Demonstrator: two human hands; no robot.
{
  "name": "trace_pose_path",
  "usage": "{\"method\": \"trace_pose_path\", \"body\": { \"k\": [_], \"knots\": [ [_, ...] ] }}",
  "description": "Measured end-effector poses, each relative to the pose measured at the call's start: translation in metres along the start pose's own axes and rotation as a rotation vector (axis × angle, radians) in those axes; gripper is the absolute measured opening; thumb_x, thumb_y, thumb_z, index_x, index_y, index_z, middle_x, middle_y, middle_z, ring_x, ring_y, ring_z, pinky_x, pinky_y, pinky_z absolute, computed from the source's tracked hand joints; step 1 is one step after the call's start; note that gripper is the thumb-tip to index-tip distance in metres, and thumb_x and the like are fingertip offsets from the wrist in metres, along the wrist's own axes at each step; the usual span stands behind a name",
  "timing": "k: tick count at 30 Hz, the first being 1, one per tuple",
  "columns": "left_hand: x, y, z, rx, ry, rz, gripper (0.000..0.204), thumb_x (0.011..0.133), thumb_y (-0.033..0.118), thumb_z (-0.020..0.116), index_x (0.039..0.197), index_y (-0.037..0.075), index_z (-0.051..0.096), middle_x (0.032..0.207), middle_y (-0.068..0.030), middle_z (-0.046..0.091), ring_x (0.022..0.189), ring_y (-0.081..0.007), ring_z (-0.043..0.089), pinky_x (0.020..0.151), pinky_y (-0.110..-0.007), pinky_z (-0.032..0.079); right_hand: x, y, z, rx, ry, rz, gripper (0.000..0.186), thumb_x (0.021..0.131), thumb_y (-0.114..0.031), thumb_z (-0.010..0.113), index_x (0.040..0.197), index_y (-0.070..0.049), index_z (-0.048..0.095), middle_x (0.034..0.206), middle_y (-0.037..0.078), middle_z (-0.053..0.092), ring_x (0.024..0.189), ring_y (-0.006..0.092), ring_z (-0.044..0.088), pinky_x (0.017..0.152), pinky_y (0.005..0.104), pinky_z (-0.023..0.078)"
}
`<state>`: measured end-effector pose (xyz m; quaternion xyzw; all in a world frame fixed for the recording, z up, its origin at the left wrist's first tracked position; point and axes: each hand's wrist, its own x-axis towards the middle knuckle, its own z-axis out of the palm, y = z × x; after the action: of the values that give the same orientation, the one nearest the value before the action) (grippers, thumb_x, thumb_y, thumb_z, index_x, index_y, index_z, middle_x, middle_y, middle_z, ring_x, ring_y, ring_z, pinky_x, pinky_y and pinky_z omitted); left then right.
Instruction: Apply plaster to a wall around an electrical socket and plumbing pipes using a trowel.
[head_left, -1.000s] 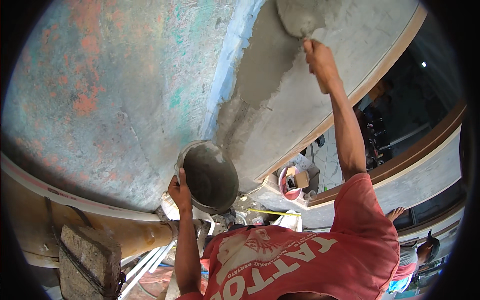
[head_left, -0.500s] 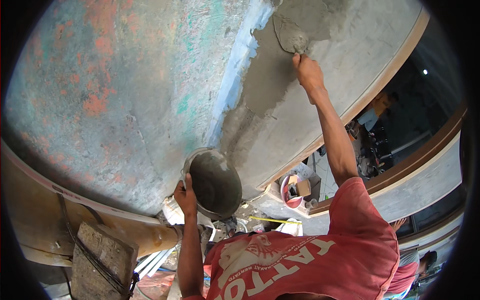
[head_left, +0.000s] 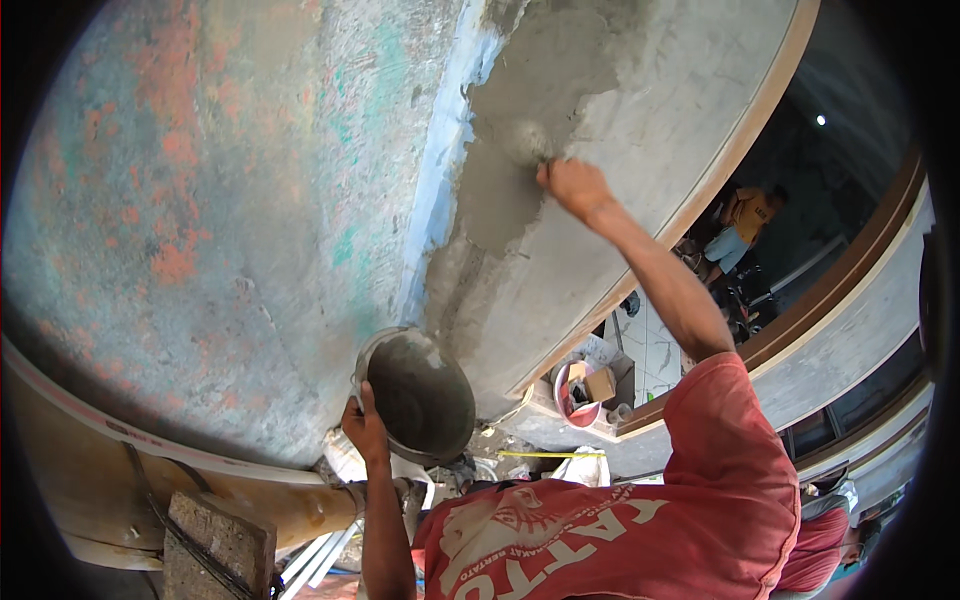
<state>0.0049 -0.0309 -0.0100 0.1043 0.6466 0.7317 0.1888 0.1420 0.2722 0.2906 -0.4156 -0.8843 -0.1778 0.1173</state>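
Bare right hand (head_left: 578, 186) now has the rounded grey trowel (head_left: 529, 142) lower down the damp dark-grey plaster strip (head_left: 495, 205) than before.

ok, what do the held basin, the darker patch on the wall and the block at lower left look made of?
Basin: probably plastic or rubber; dark, matte and smoothly rounded, with a paler, smeared rim.
Darker patch: likely fresh cement mortar; damp-looking and ragged-edged against the paler grey wall.
Block: probably concrete; rough, grey-brown, speckled faces.
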Motion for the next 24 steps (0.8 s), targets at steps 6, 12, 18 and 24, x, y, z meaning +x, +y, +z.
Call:
{"method": "trace_pose_path", "body": {
  "k": [6, 12, 18, 24],
  "knots": [
    [-0.001, 0.0, 0.0, -0.003, -0.006, 0.029, 0.049, 0.084, 0.034, 0.061, 0.053, 0.006, 0.036, 0.053, 0.0054, 0.035, 0.053, -0.0058, 0.027, 0.047, -0.026, 0.024, 0.049, 0.034, -0.104, 0.025, 0.365, 0.06, 0.047, 0.088, -0.038, 0.039, 0.073, 0.002, 0.061, 0.072, 0.022, 0.061, 0.067, 0.0363, 0.06, 0.066, 0.045, 0.048],
    [0.0, 0.003, 0.001, 0.036, 0.032, 0.044, 0.047, 0.084, 0.034, 0.06, 0.054, 0.005, 0.04, 0.053, 0.0052, 0.036, 0.053, -0.0058, 0.028, 0.047, -0.026, 0.024, 0.03, 0.036, -0.122, 0.464, 0.376, 0.267, 0.049, 0.089, -0.036, 0.038, 0.069, 0.006, 0.053, 0.057, 0.014, 0.053, 0.042, 0.0235, 0.053, 0.046, 0.0362, 0.045],
    [-0.001, 0.003, -0.001, -0.005, 0.009, 0.047, 0.045, 0.085, 0.034, 0.06, 0.055, 0.004, 0.044, 0.053, 0.0046, 0.037, 0.053, -0.006, 0.029, 0.048, -0.026, 0.024, 0.042, 0.041, -0.104, 0.347, 0.299, 0.194, 0.046, 0.085, -0.032, 0.037, 0.077, 0.009, 0.055, 0.062, 0.021, 0.057, 0.046, 0.0282, 0.056, 0.053, 0.0385, 0.047],
    [-0.001, 0.002, 0.0, 0.074, 0.037, 0.069, 0.047, 0.085, 0.033, 0.06, 0.054, 0.005, 0.04, 0.052, 0.005, 0.034, 0.053, -0.006, 0.027, 0.047, -0.027, 0.023, 0.027, 0.046, -0.15, 0.585, 0.381, 0.248, 0.043, 0.086, -0.032, 0.039, 0.069, 0.007, 0.049, 0.057, 0.014, 0.051, 0.042, 0.0217, 0.051, 0.043, 0.0362, 0.041]
  ]
}}
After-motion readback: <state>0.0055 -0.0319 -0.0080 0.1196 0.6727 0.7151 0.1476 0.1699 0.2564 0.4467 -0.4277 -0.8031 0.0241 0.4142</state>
